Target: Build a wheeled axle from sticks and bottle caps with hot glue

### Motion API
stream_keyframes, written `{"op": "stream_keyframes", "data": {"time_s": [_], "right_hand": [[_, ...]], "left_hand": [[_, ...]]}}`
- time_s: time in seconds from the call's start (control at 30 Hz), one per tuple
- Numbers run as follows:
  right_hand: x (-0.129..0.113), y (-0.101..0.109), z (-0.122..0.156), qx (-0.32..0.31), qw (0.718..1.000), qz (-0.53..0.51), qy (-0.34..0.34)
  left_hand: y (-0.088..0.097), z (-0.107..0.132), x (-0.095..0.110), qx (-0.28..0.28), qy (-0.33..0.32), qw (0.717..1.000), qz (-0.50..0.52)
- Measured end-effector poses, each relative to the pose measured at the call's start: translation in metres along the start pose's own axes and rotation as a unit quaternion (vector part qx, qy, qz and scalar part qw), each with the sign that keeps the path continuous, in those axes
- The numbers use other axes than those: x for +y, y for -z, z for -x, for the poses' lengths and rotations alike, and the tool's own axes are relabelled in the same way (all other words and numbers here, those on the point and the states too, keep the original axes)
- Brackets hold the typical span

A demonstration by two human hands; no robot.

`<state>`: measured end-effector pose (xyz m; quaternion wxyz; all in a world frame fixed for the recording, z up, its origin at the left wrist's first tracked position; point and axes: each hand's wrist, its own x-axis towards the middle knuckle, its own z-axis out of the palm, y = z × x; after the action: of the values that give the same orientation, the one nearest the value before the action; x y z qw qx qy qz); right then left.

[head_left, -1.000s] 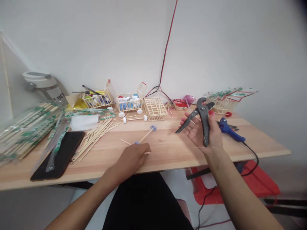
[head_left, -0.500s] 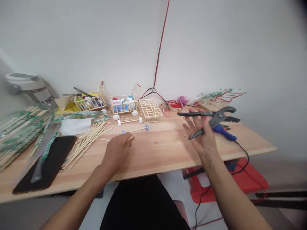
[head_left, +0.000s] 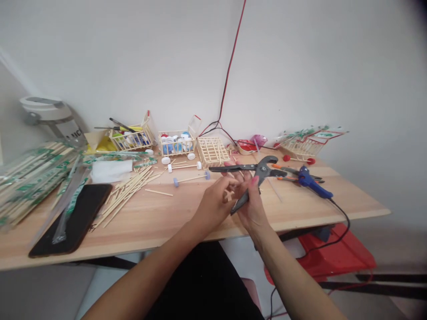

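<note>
Your right hand (head_left: 252,201) holds the grey pliers (head_left: 264,170) above the bench (head_left: 160,220), thumb laid over one handle and the other fingers loosely spread behind the tool. The handles stand wide apart, pointing left and down-left, and the jaws gape to the right. Your left hand (head_left: 213,202) is right beside it, its fingers curled in close by the lower handle; a pale bit shows there, but you cannot tell from this view whether they grip it.

Beyond your left hand, the stick axle with blue wheels (head_left: 191,179) lies on the bench, and just behind it is the axle with white wheels (head_left: 184,166). A loose stick (head_left: 159,192) lies to the left, near the stick pile (head_left: 128,195). The lattice box (head_left: 213,152) sits farther back, next to a basket of bottle caps (head_left: 176,144). The blue glue gun (head_left: 314,183) rests to the right.
</note>
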<state>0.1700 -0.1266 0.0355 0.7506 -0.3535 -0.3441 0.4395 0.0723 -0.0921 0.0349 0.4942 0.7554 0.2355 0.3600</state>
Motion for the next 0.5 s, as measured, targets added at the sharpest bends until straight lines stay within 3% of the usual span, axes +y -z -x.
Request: {"op": "stream_keyframes", "data": {"time_s": [0.13, 0.3, 0.4, 0.5], "right_hand": [[0.009, 0.001, -0.001, 0.048, 0.998, 0.040, 0.001], [0.005, 0.017, -0.014, 0.105, 0.991, 0.084, 0.001], [-0.005, 0.028, -0.021, 0.125, 0.988, 0.095, -0.006], [-0.012, 0.040, -0.025, 0.146, 0.984, 0.102, -0.029]], "left_hand": [[0.004, 0.003, -0.008, -0.083, 0.040, 0.982, 0.162], [0.009, 0.026, -0.011, -0.212, 0.105, 0.908, 0.347], [0.024, 0.037, 0.002, -0.188, 0.093, 0.878, 0.430], [0.054, 0.040, 0.027, -0.087, 0.061, 0.866, 0.488]]}}
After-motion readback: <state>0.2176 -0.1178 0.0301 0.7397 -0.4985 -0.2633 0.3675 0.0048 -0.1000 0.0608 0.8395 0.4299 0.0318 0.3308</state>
